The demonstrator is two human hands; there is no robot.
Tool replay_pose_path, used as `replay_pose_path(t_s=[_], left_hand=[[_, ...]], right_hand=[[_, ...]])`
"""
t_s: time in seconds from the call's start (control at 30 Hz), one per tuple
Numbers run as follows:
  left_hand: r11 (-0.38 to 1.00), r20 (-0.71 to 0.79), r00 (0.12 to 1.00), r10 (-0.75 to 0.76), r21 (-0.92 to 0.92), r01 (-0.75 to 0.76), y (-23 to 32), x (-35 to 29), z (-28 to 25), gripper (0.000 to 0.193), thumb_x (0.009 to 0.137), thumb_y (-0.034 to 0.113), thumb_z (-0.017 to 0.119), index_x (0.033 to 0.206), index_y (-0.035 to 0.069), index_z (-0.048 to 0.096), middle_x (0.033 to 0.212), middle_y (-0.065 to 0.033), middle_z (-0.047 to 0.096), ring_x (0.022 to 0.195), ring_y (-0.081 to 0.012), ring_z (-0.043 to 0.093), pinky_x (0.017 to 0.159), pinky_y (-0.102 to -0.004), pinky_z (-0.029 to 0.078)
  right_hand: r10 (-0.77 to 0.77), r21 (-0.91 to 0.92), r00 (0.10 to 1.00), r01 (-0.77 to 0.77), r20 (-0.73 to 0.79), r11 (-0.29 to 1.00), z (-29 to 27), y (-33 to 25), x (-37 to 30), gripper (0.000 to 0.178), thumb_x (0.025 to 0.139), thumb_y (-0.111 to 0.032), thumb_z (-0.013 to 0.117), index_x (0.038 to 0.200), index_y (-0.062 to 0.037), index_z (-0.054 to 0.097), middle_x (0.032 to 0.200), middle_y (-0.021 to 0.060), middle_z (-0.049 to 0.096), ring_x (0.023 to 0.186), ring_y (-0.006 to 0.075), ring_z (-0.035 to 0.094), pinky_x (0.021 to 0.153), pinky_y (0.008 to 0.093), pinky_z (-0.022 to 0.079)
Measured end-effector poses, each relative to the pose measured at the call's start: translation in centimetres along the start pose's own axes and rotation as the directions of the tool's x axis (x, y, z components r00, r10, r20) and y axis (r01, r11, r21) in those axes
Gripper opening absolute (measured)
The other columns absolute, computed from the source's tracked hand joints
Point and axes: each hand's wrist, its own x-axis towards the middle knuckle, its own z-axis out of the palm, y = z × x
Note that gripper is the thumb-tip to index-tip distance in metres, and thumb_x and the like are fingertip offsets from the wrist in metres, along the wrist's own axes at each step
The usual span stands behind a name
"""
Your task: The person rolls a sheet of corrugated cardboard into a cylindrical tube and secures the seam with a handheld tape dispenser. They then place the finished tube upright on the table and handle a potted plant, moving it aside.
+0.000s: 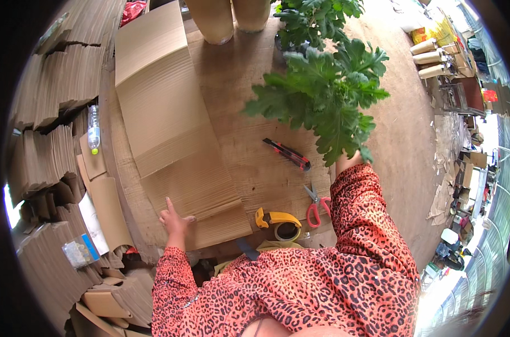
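One scored cardboard sheet is overlapped at its near left edge by the left hand, fingers spread; the right hand is mostly covered by lobed green foliage, so whether its fingers grip stems cannot be told.

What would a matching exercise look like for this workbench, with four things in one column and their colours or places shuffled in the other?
Things:
1. Left hand
2. Leafy plant
3. Tape dispenser
4. Scissors

Colours or places:
A. Yellow
B. Pinkish-red handles
C. At the cardboard's left edge
D. Green

Right pairs: 1-C, 2-D, 3-A, 4-B
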Motion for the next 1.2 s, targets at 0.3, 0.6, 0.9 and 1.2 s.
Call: replay_pose_path(t_s=[0.3, 0.6, 0.9, 1.2], left_hand=[[0.999, 0.043, 0.998, -0.044, 0.002, 0.044, 0.9, 0.3, -0.7, 0.127, 0.055, 0.032, 0.092, 0.154, 0.024, 0.014, 0.123, -0.0162, 0.044, 0.116, -0.0372, 0.04, 0.105, -0.0458, 0.034], [0.997, 0.068, 0.994, -0.081, -0.009, 0.081, 1.3, -0.2, -1.2, 0.123, 0.058, 0.035, 0.091, 0.153, 0.03, 0.014, 0.129, -0.0143, 0.041, 0.123, -0.0376, 0.036, 0.105, -0.0453, 0.038], [0.985, -0.147, 0.987, 0.071, -0.144, -0.093, -0.5, -1.4, 1.6, 0.092, 0.068, 0.037, 0.083, 0.146, 0.026, 0.035, 0.126, -0.0097, 0.042, 0.12, -0.0335, 0.037, 0.102, -0.0451, 0.041], [0.984, -0.404, 0.904, 0.138, -0.05, -0.173, -2.4, -0.2, 9.6, 0.055, 0.082, 0.04, 0.068, 0.131, 0.02, 0.053, 0.135, -0.0094, 0.041, 0.128, -0.033, 0.034, 0.108, -0.0488, 0.028]], right_hand=[[-0.346, 0.964, 0.919, 0.241, -0.189, 0.113, 6.3, 0.0, 17.2, 0.043, 0.092, -0.011, 0.058, 0.134, -0.0088, 0.05, 0.12, 0.0063, 0.058, 0.1, 0.0199, 0.059, 0.091, 0.0328, 0.048], [-0.616, 0.386, 0.693, 0.72, -0.374, 0.577, 8.5, -2.2, 23.0, 0.083, 0.06, -0.014, 0.085, 0.135, -0.0157, 0.049, 0.112, 0.0109, 0.061, 0.101, 0.0229, 0.059, 0.092, 0.0363, 0.047], [-0.297, 0.555, 0.796, -0.058, 0.527, 0.83, 9.8, -2.8, 8.2, 0.052, 0.082, -0.033, 0.071, 0.127, -0.0171, 0.052, 0.109, 0.005, 0.064, 0.091, 0.0218, 0.064, 0.076, 0.0418, 0.054], [-0.204, 0.075, 0.757, 0.202, 0.621, 0.977, 15.3, -9.0, -6.4, 0.07, 0.072, -0.036, 0.08, 0.133, -0.0147, 0.052, 0.113, 0.0082, 0.064, 0.085, 0.0212, 0.066, 0.068, 0.0353, 0.055]])
